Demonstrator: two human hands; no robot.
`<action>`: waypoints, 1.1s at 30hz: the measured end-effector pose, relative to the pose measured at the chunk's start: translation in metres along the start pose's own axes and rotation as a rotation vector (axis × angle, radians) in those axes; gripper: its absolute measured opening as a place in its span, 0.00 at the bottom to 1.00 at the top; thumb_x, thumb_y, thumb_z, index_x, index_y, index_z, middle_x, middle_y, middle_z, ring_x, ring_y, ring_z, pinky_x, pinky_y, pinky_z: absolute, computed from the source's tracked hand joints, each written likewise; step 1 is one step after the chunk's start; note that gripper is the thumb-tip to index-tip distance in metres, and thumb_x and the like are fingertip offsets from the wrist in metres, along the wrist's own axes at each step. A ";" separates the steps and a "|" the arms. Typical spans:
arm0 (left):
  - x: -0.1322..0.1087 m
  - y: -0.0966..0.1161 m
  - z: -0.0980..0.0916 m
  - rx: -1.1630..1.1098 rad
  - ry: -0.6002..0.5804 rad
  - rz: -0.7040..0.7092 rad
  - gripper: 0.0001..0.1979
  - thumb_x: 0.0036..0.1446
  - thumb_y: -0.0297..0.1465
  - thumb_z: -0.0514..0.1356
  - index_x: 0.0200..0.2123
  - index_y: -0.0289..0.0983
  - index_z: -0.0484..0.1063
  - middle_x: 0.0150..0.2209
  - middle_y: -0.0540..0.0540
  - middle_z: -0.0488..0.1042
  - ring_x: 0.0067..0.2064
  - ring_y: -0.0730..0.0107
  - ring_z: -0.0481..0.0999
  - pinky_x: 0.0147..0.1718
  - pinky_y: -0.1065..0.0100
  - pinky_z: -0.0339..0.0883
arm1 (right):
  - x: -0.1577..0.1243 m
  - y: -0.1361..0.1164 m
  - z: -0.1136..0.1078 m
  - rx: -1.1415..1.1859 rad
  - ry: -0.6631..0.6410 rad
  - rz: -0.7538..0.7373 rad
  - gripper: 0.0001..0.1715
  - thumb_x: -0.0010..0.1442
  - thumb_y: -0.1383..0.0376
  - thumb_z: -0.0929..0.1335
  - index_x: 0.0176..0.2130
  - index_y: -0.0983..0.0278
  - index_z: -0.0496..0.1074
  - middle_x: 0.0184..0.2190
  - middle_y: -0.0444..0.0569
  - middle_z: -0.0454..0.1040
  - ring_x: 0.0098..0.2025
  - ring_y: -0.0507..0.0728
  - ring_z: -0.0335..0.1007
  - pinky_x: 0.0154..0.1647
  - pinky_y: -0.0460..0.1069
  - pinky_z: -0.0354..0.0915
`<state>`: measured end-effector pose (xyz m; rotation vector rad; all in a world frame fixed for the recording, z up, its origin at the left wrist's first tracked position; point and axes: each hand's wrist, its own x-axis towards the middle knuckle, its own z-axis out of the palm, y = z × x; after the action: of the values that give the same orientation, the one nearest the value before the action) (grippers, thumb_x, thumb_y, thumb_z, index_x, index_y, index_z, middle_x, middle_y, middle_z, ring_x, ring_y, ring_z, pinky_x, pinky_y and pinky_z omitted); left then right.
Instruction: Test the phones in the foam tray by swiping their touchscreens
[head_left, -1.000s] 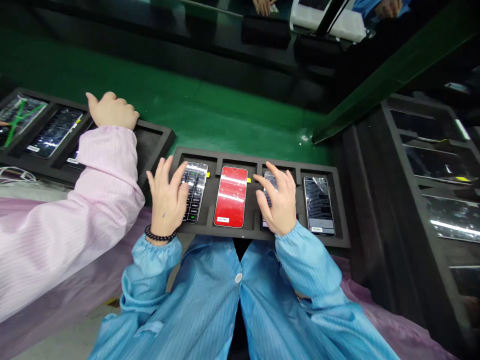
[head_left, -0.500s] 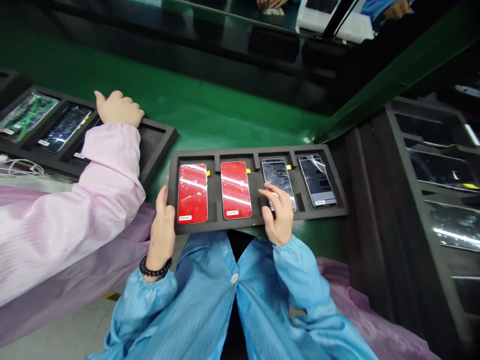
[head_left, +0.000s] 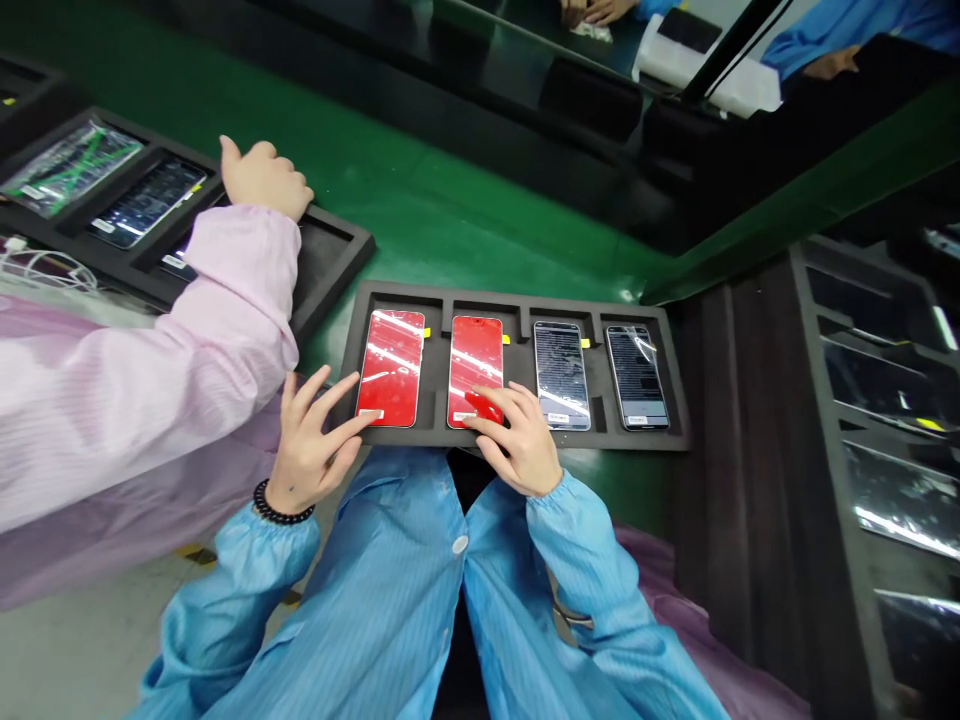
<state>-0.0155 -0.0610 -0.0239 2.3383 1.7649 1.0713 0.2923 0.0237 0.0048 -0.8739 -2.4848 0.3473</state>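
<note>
A black foam tray (head_left: 517,305) lies on the green belt in front of me with several phones in its slots. The two left phones (head_left: 391,366) (head_left: 475,362) show red screens; the two right phones (head_left: 561,372) (head_left: 637,375) show dark screens with text. My left hand (head_left: 309,440) is open, fingers spread, its fingertips at the tray's front left corner beside the first red phone. My right hand (head_left: 511,435) rests with fingers extended on the lower end of the second red phone. Both of my sleeves are blue.
A co-worker's pink sleeve (head_left: 225,300) and hand (head_left: 264,180) reach over a second black tray (head_left: 330,250) of phones at the left. A dark rack of phones (head_left: 877,400) stands at the right. Other people's hands show at the far top.
My right hand moved left from the third phone to the second red phone. My left hand let go of the tray's left edge and spread open at its front corner. The camera shifted.
</note>
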 end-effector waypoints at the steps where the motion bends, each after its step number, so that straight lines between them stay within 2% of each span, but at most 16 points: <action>1: -0.004 -0.001 -0.001 0.012 0.013 0.018 0.16 0.63 0.35 0.55 0.49 0.51 0.80 0.68 0.50 0.62 0.72 0.49 0.54 0.72 0.37 0.36 | -0.001 0.000 0.000 -0.006 0.012 -0.011 0.19 0.69 0.63 0.62 0.49 0.59 0.79 0.58 0.54 0.74 0.57 0.61 0.68 0.66 0.64 0.60; 5: -0.011 -0.002 -0.004 0.051 -0.023 -0.054 0.21 0.65 0.43 0.53 0.58 0.51 0.74 0.70 0.48 0.58 0.73 0.45 0.51 0.72 0.36 0.32 | -0.002 0.000 -0.001 -0.059 0.008 -0.047 0.25 0.69 0.57 0.60 0.60 0.61 0.73 0.60 0.55 0.73 0.58 0.61 0.68 0.65 0.63 0.60; 8: -0.010 -0.002 -0.006 0.040 -0.102 -0.084 0.22 0.65 0.48 0.52 0.58 0.55 0.73 0.70 0.52 0.58 0.72 0.43 0.52 0.72 0.36 0.30 | 0.000 -0.001 -0.001 -0.137 -0.049 -0.074 0.24 0.70 0.56 0.60 0.58 0.58 0.74 0.62 0.53 0.71 0.57 0.61 0.68 0.66 0.63 0.58; 11: -0.008 -0.003 -0.008 0.023 -0.110 -0.089 0.24 0.64 0.52 0.51 0.59 0.57 0.71 0.71 0.54 0.57 0.72 0.42 0.54 0.72 0.37 0.30 | 0.002 -0.002 -0.001 -0.160 -0.067 -0.094 0.23 0.70 0.55 0.61 0.56 0.59 0.75 0.63 0.55 0.70 0.57 0.61 0.67 0.66 0.63 0.57; 15: -0.007 -0.004 -0.011 0.021 -0.110 -0.016 0.24 0.63 0.49 0.53 0.60 0.55 0.70 0.71 0.51 0.57 0.71 0.40 0.55 0.72 0.36 0.32 | 0.002 -0.002 -0.001 -0.169 -0.058 -0.113 0.23 0.71 0.54 0.61 0.54 0.61 0.76 0.63 0.56 0.70 0.57 0.61 0.67 0.66 0.63 0.56; 20: -0.010 -0.004 -0.014 0.073 -0.229 -0.008 0.25 0.65 0.44 0.53 0.64 0.51 0.65 0.73 0.46 0.51 0.72 0.41 0.53 0.70 0.35 0.35 | 0.001 0.000 0.000 -0.186 -0.075 -0.131 0.23 0.70 0.54 0.61 0.56 0.61 0.74 0.63 0.56 0.70 0.56 0.62 0.68 0.66 0.63 0.55; 24: -0.012 -0.003 -0.013 0.100 -0.265 -0.012 0.26 0.66 0.45 0.51 0.65 0.48 0.63 0.73 0.45 0.50 0.72 0.42 0.51 0.70 0.35 0.35 | 0.000 0.000 0.002 -0.190 -0.063 -0.146 0.24 0.71 0.54 0.61 0.55 0.62 0.75 0.62 0.58 0.71 0.55 0.62 0.69 0.65 0.62 0.55; 28: -0.013 -0.003 -0.011 0.096 -0.232 0.032 0.26 0.68 0.45 0.48 0.65 0.46 0.64 0.73 0.44 0.48 0.73 0.47 0.48 0.71 0.38 0.34 | -0.001 0.000 0.003 -0.188 -0.083 -0.136 0.23 0.70 0.54 0.62 0.55 0.62 0.74 0.63 0.57 0.70 0.56 0.63 0.68 0.64 0.63 0.56; 30: -0.013 -0.003 -0.010 0.089 -0.220 0.052 0.26 0.68 0.45 0.48 0.65 0.45 0.64 0.73 0.43 0.48 0.74 0.47 0.48 0.71 0.38 0.33 | -0.001 0.001 0.003 -0.183 -0.094 -0.130 0.23 0.69 0.55 0.62 0.56 0.62 0.74 0.64 0.57 0.69 0.56 0.63 0.68 0.64 0.64 0.56; 33: -0.012 -0.003 -0.010 0.088 -0.211 0.058 0.28 0.67 0.44 0.50 0.68 0.45 0.59 0.74 0.42 0.47 0.74 0.45 0.48 0.71 0.38 0.33 | -0.001 0.001 0.003 -0.176 -0.086 -0.135 0.24 0.70 0.55 0.62 0.58 0.62 0.73 0.63 0.58 0.70 0.57 0.63 0.68 0.64 0.63 0.56</action>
<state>-0.0247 -0.0743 -0.0237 2.4613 1.7101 0.7335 0.2917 0.0233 0.0015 -0.7679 -2.6685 0.1234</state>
